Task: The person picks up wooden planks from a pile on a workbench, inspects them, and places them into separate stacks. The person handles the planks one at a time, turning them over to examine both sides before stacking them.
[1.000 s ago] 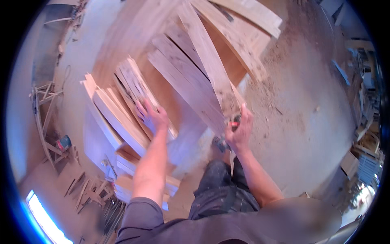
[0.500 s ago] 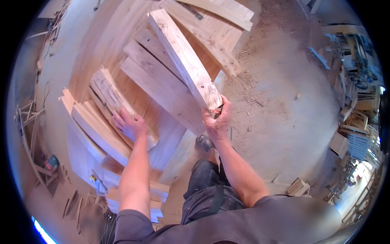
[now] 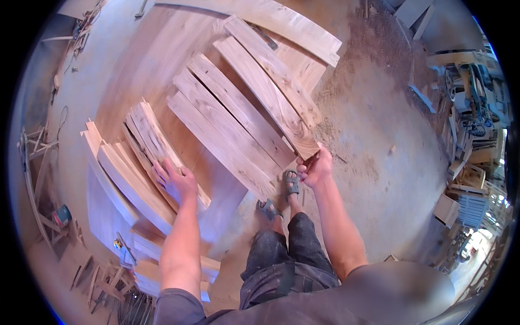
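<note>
My right hand [image 3: 318, 167] is closed around the near end of a long wooden board [image 3: 271, 95], thumb and fingers at its end face. The board slants away to the far left, low beside another long board [image 3: 276, 62] on its right. My left hand [image 3: 180, 181] lies with spread fingers on a knotty plank [image 3: 154, 127] in the stack at the left, gripping nothing. Between the two hands, several planks [image 3: 230, 127] lie side by side on a broad wooden surface [image 3: 146, 65].
More boards [image 3: 127, 181] are stacked at the left, by a tape measure [image 3: 117, 244]. A curved-looking long board [image 3: 281, 21] crosses the far end. Sawdust and scraps cover the floor [image 3: 374, 162] at right. My sandalled feet [image 3: 291, 182] stand near the plank ends.
The board in my right hand has come down and shifted right, beside the far-right board. My right hand moved right with it. My left hand stays on the stack.
</note>
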Demonstrator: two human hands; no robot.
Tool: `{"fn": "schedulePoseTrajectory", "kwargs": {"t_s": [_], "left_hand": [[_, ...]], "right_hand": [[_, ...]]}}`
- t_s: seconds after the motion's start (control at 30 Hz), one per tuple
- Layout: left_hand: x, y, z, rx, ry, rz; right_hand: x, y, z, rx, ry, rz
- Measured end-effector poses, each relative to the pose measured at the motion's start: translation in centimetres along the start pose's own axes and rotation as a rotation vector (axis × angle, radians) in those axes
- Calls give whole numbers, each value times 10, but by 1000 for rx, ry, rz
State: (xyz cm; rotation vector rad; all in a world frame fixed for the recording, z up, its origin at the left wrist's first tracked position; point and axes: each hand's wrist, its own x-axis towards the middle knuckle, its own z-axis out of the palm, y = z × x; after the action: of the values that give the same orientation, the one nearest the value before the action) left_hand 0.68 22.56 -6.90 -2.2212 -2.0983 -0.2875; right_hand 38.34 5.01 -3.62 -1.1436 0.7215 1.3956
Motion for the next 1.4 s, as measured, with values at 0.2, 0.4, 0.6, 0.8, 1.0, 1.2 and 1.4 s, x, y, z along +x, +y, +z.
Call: {"fn": "schedulePoseTrajectory", "kwargs": {"t_s": [0.2, 0.4, 0.6, 0.8, 1.0, 1.2, 1.4], "left_hand": [[-3, -1, 4, 9, 15, 21], [-1, 5, 0, 14, 25, 28], [1, 1, -2, 4, 4, -7], [2, 4, -5, -56, 14, -31], [0, 6, -4, -81, 3, -49], [2, 8, -2, -91, 13, -38], [4, 8, -5, -17, 17, -11]], "right_hand": [[12, 6, -12, 1, 18, 13], [16, -3, -13, 12, -11, 53], [8, 1, -5, -4, 10, 108], [19, -2, -15, 29, -44, 82], [22, -4, -21, 7, -46, 65], [29, 4, -46, 5, -130, -289], [3, 9, -20, -746, 6, -1000]]}}
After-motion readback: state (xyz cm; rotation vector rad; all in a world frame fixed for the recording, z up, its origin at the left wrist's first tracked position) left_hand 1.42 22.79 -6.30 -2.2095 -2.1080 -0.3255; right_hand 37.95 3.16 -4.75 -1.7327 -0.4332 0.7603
